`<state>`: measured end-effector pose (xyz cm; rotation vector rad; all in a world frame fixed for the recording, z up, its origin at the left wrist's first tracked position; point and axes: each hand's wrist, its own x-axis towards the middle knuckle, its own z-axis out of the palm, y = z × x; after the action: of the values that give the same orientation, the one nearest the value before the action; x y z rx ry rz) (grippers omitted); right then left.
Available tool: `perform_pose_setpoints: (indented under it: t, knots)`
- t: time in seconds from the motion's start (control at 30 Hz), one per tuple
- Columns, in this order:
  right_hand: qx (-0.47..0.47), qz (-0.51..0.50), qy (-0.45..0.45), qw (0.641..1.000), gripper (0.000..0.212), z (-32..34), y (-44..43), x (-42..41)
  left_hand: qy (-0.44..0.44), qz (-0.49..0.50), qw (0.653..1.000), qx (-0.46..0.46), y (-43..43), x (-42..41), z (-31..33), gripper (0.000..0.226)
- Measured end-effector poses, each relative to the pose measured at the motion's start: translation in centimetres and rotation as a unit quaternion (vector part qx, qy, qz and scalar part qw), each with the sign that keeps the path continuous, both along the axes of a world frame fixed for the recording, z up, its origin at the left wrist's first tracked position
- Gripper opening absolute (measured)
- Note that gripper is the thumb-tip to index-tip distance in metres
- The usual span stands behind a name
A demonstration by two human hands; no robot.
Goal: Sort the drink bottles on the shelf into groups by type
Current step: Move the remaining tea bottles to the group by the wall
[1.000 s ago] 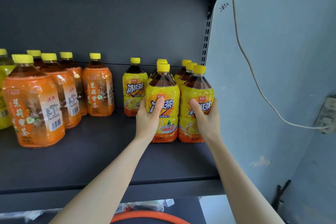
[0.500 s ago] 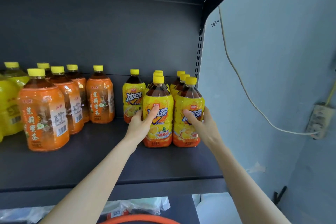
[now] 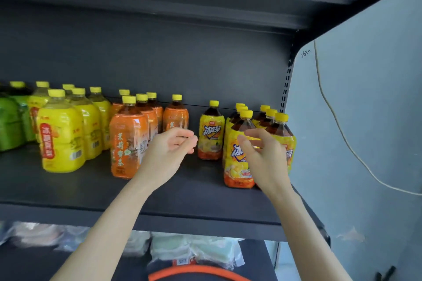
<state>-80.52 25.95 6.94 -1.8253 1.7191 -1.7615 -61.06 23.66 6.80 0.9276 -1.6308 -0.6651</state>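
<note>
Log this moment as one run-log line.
left hand open | right hand open | iced-tea rows at right end of shelf | lone iced-tea bottle apart

I see soft light, brightest on the wall (image 3: 370, 102). The shelf (image 3: 196, 196) looks dark. The left hand (image 3: 167, 151) and right hand (image 3: 262, 155) look blurry. Edges bend.

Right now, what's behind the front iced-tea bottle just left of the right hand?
Two more bottles line up behind the front bottle; only yellow caps and dark shoulders show. Their labels and bases are covered.
</note>
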Motion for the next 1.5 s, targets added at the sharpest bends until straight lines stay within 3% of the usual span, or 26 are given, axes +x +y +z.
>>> perform_pose_setpoints:
  t: [0.17, 0.43, 0.53, 0.93, 1.5]
  knots:
    - [-0.022, 0.082, -0.013, 0.996, 0.017, 0.0, 1.5, 11.4, 0.004, 0.052, 0.998, -0.043, 3.7, 10.8, -0.5, 0.008]
    - [0.014, 0.205, -0.078, 0.976, 0.009, -5.1, 2.6, 31.0, -0.012, 0.128, 0.992, 0.008, 7.2, 30.3, -5.0, 0.003]
    - [0.019, 0.231, -0.070, 0.970, 0.009, -5.4, 1.5, 36.7, 0.001, 0.161, 0.987, 0.015, 7.2, 35.9, -5.8, 0.011]
    - [-0.030, 0.289, -0.050, 0.955, 0.008, -3.0, -9.8, 57.0, 0.016, 0.240, 0.970, -0.044, -1.0, 54.7, -3.3, 0.011]
    - [-0.011, 0.361, -0.035, 0.932, 0.010, -3.6, -21.9, 89.9, 0.015, 0.339, 0.940, -0.026, -10.3, 86.1, -5.4, 0.011]
